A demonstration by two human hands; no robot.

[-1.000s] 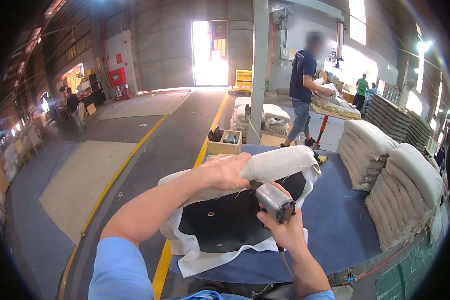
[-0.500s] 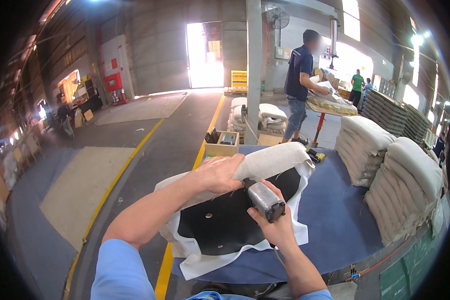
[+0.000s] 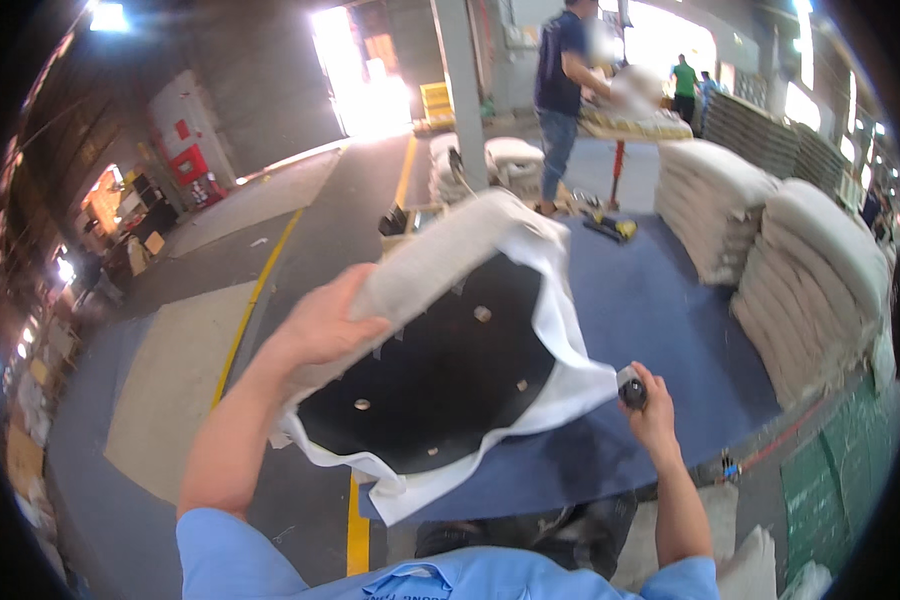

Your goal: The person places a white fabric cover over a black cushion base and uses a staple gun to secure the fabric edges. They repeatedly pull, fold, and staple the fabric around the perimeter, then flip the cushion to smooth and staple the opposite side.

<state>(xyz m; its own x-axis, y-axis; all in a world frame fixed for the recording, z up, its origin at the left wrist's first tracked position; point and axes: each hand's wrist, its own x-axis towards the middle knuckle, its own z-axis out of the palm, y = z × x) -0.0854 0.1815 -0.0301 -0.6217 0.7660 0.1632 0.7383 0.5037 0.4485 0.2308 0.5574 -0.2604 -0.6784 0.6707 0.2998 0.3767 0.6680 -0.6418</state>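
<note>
One side of the pad (image 3: 425, 345) folded over, other edges loose

The pad was tilted over the left part of the blue bench (image 3: 680, 310), its black board (image 3: 455, 385) facing up; whether it rested there or was lifted clear could not be told. The left hand (image 3: 320, 318) had its fingers gripping the rolled edge at the upper left. The right hand (image 3: 656, 408) had its fingers closed around a grey and black tool (image 3: 632, 388), right by the loose corner of the white cloth (image 3: 570, 395) and apart from the board; whether tool and cloth touched was unclear.

Judging by how things lay, the work was part-way along. On the far left side, the beige cloth (image 3: 440, 255) lay over the board's edge and looked snug. A few small pale marks showed there, too blurred to name as staples. Down the right side and along the near side, the white cloth lay in loose waves outside the board, so those edges seemed left to do. Two stacks of beige padded pieces (image 3: 815, 290) stood toward the right of the bench
</note>
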